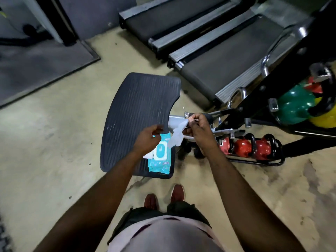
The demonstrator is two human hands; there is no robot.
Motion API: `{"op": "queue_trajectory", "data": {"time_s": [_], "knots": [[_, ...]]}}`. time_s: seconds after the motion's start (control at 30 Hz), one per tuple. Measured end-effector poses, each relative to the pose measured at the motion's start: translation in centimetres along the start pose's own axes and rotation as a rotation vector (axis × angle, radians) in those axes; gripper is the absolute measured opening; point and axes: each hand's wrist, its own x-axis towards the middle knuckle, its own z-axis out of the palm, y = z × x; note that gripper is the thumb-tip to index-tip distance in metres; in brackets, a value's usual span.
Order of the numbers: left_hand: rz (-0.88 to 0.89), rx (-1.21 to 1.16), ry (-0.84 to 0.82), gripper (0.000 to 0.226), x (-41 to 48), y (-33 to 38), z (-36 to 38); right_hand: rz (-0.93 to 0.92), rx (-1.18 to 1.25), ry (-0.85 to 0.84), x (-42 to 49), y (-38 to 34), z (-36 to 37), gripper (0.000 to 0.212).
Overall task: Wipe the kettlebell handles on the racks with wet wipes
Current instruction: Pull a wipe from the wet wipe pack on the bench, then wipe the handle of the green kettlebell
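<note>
A teal wet wipes pack [160,160] lies on a black ribbed platform [134,110], with a white wipe sticking out beside its lid. My left hand [148,139] hovers over the pack's upper end, its fingers loosely curled around nothing. My right hand [200,130] pinches a white wipe [177,136] that hangs down from its fingertips above the pack. To the right, three red kettlebells [242,147] with black handles sit on a low rack [254,161]. A green kettlebell [294,104] and a yellow kettlebell [325,119] sit higher on the black rack frame [241,113].
Two treadmills [218,57] lie behind the platform and rack. A dark floor mat [36,66] covers the far left. Bare concrete floor [54,151] spreads on the left and near right. My feet in red shoes [177,192] stand just behind the platform.
</note>
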Motion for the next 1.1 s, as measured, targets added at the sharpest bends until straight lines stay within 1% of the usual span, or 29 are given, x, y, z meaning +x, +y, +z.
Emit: {"op": "queue_trajectory", "data": {"time_s": [0.07, 0.1, 0.17, 0.2, 0.23, 0.27, 0.33, 0.37, 0.43, 0.5, 0.53, 0.6, 0.67, 0.73, 0.77, 0.83, 0.9, 0.97, 1.03, 1.1], "knots": [[0.033, -0.166, -0.183, 0.04, -0.7, 3.3, -1.0, 0.01, 0.024, 0.024, -0.8, -1.3, -0.5, 0.006], [0.032, -0.201, -0.29, 0.04, -1.0, 5.0, -1.3, 0.011, 0.044, 0.042, -1.3, -2.2, -0.7, 0.006], [0.04, -0.132, -0.449, 0.03, -1.6, 7.8, -1.5, 0.016, 0.077, 0.09, -2.2, -3.8, -1.4, 0.002], [0.06, -0.092, -0.481, 0.02, -1.8, 8.8, -1.4, 0.015, 0.084, 0.127, -2.7, -4.5, -1.8, 0.002], [0.081, -0.091, -0.487, 0.011, -1.8, 9.5, -1.2, 0.013, 0.073, 0.178, -2.9, -5.0, -2.3, 0.004], [0.108, -0.117, -0.488, 0.008, -2.0, 10.4, -0.9, 0.009, 0.055, 0.246, -3.2, -5.2, -3.0, 0.007], [0.129, -0.17, -0.477, 0.009, -2.2, 11.8, -0.3, 0.006, -0.042, 0.366, -3.9, -4.8, -4.5, 0.016], [0.136, -0.178, -0.468, 0.01, -2.2, 12.5, 0.0, -0.001, -0.121, 0.393, -4.5, -4.4, -5.3, 0.023], [0.159, -0.158, -0.451, 0.011, -2.3, 13.8, 0.6, -0.064, -0.219, 0.37, -6.1, -4.0, -6.3, 0.036], [0.219, -0.137, -0.436, 0.016, -2.7, 15.0, 1.4, -0.146, -0.175, 0.297, -7.9, -3.7, -6.6, 0.037], [0.25, -0.16, -0.431, 0.018, -3.1, 15.5, 1.9, -0.143, -0.145, 0.255, -8.8, -3.7, -6.6, 0.036], [0.265, -0.248, -0.444, 0.017, -3.6, 16.3, 2.7, -0.074, -0.07, 0.181, -10.3, -3.4, -6.4, 0.033], [0.242, -0.323, -0.504, 0.017, -3.9, 17.0, 3.6, -0.026, -0.018, 0.157, -11.8, -2.9, -6.2, 0.029], [0.214, -0.369, -0.546, 0.02, -3.8, 17.3, 4.5, -0.03, -0.005, 0.118, -12.9, -2.2, -6.3, 0.03], [0.2, -0.379, -0.553, 0.02, -4.0, 17.4, 5.0, -0.026, 0.0, 0.116, -13.3, -2.0, -6.3, 0.03], [0.195, -0.384, -0.527, 0.018, -4.4, 17.8, 6.0, 0.013, 0.002, 0.174, -13.6, -1.3, -6.8, 0.026], [0.255, -0.341, -0.424, 0.015, -4.5, 17.9, 7.0, 0.061, 0.041, 0.222, -13.9, -0.9, -7.9, 0.026], [0.32, -0.296, -0.362, 0.021, -4.4, 18.0, 7.8, 0.089, 0.095, 0.232, -14.5, -1.0, -9.1, 0.025], [0.359, -0.283, -0.446, 0.039, -4.4, 18.4, 8.4, 0.086, 0.142, 0.235, -15.2, -1.5, -10.2, 0.021], [0.416, -0.248, -0.592, 0.047, -4.7, 19.1, 8.9, 0.085, 0.196, 0.228, -15.8, -1.8, -11.4, 0.021]]}}
